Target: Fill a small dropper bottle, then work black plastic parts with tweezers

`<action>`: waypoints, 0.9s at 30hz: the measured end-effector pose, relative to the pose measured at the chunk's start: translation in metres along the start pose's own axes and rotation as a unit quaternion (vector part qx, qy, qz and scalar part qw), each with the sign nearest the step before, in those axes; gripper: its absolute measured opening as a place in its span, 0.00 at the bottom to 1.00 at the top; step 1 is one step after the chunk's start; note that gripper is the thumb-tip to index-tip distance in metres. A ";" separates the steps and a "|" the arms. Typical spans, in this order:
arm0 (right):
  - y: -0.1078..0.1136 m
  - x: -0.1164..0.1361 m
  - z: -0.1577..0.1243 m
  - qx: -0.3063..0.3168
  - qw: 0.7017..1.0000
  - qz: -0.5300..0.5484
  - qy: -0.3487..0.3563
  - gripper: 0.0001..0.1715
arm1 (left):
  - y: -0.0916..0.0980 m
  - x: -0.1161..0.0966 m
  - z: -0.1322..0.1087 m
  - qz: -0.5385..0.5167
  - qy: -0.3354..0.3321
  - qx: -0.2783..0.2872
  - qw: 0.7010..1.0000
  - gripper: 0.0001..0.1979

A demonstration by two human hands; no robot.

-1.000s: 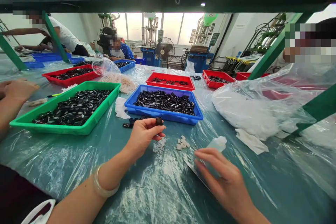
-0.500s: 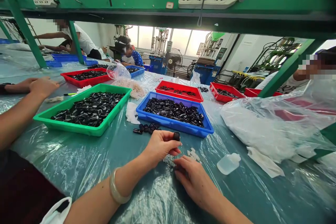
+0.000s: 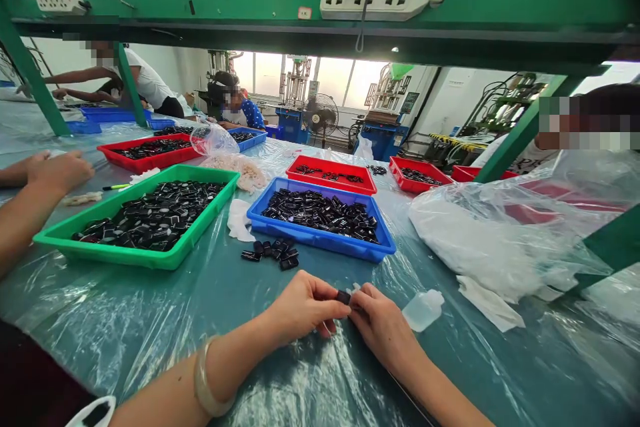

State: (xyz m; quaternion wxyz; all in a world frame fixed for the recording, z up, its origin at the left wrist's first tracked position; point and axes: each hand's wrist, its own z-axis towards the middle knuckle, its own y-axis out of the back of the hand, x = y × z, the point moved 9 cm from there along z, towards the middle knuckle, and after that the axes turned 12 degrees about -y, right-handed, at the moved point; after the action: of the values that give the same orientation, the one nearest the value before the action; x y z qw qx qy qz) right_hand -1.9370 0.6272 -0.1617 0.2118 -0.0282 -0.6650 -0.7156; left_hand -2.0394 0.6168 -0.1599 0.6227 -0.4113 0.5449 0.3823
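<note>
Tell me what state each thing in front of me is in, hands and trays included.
Left hand: pinching a black piece
Black piece: held up off the table
Right hand: fingertips at that piece
Green tray: well filled
Blue tray: well filled
Red tray behind it: sparsely filled
Bottle: lying down
Fan: can't tell if running

The bare left hand (image 3: 303,307) pinches with thumb and index finger, its other fingers curled beneath; the bare left forearm (image 3: 250,347) slants up from the lower left. The bare right hand (image 3: 385,327) meets its fingertips, fingers bent, the bare right forearm (image 3: 445,387) slanting from the lower right
</note>
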 end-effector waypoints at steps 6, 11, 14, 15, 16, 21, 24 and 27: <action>-0.001 0.002 -0.001 0.012 1.000 -0.008 0.002 0.12 | -0.019 0.015 -0.006 0.019 0.037 0.069 0.997 0.09; -0.003 0.001 0.003 -0.003 1.000 -0.004 -0.016 0.10 | -0.029 0.025 -0.011 0.024 0.068 0.094 0.993 0.10; 0.005 0.000 0.000 -0.010 1.000 0.025 -0.013 0.10 | -0.033 0.028 -0.013 0.026 0.077 0.100 0.992 0.11; 0.010 0.000 -0.002 -0.011 0.999 0.041 -0.008 0.10 | -0.034 0.028 -0.014 0.027 0.076 0.100 0.992 0.11; 0.016 0.000 -0.006 -0.011 0.998 0.059 -0.002 0.10 | -0.035 0.028 -0.014 0.027 0.071 0.098 0.992 0.10; 0.042 -0.005 -0.031 -0.004 0.991 0.135 0.016 0.11 | -0.043 0.034 -0.017 0.019 0.054 0.098 0.994 0.09; 0.043 -0.013 -0.046 -0.005 0.979 0.202 0.002 0.11 | -0.049 0.045 -0.020 -0.002 0.088 0.097 0.991 0.08; 0.041 -0.013 -0.058 -0.007 0.967 0.255 0.008 0.11 | -0.051 0.049 -0.021 -0.006 0.092 0.099 0.991 0.07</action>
State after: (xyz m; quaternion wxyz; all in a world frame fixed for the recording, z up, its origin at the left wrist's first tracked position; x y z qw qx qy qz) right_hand -1.8971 0.5739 -0.1345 0.3929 -0.1925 -0.6288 -0.6428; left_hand -1.9946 0.5797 -0.2054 0.6099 -0.3845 0.6323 0.2833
